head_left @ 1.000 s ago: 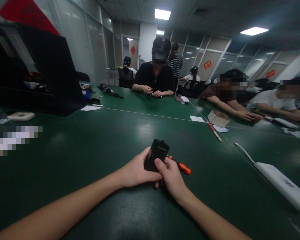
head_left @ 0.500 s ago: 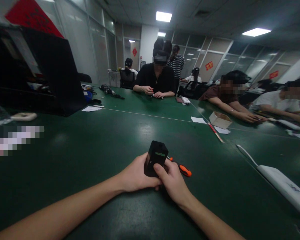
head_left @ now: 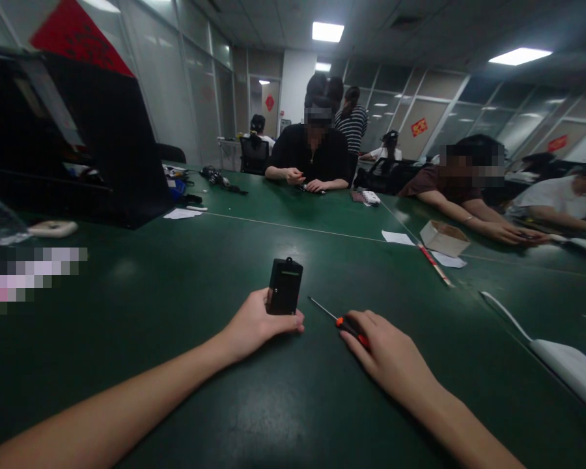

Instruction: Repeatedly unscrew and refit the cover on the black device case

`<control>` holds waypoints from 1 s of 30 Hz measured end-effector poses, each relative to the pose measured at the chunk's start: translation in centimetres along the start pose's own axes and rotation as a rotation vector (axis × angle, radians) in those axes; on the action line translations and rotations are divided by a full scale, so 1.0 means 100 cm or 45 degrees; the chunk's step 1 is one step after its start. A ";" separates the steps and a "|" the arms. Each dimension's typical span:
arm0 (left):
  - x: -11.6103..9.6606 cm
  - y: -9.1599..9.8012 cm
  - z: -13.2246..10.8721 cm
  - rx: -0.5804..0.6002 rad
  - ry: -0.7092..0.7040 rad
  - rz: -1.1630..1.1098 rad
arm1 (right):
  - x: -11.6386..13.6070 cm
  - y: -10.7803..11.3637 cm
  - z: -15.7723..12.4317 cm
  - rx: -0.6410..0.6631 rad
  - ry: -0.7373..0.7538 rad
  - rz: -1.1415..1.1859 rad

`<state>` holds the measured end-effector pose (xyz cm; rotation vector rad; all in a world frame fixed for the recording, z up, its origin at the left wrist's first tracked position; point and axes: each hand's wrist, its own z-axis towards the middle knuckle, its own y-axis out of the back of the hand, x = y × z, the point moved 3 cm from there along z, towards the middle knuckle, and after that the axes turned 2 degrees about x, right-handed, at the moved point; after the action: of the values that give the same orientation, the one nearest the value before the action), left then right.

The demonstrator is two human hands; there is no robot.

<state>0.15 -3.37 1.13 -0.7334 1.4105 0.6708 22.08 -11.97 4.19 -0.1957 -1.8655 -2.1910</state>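
My left hand [head_left: 258, 320] grips the lower end of a small black rectangular case [head_left: 286, 286], held upright over the green table [head_left: 176, 417]. The case has a little loop on top, a thin greenish strip near its upper edge and a small pale spot on its left side. To the right, my right hand [head_left: 388, 345] is closed over the handle of an orange-and-black screwdriver [head_left: 340, 322]. The screwdriver's thin shaft points up and left, its tip a short gap from the case. My palm and fingers cover much of the handle.
A white power strip [head_left: 566, 365] lies at the right. Further back are an open box [head_left: 444, 238], a red stick [head_left: 434, 266] and paper slips [head_left: 396, 238]. A large black case [head_left: 102, 143] stands at the left. Co-workers [head_left: 312, 153] sit around the table.
My right hand has let go of the black case and moved right onto the screwdriver. My left hand alone now holds the case, turned and shifted slightly left.
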 end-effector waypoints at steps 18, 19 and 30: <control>-0.002 0.010 0.006 -0.218 -0.075 0.160 | 0.039 -0.030 -0.019 0.381 -0.494 1.341; -0.003 0.009 0.006 -0.215 -0.095 0.167 | 0.039 -0.030 -0.018 0.374 -0.480 1.336; -0.008 0.009 0.003 -0.317 -0.166 0.411 | 0.043 -0.026 -0.021 0.407 -0.491 1.410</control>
<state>-0.39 -2.55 1.90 -0.6459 1.3511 1.1419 17.34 -14.09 2.51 -1.2859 -1.5955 -1.1255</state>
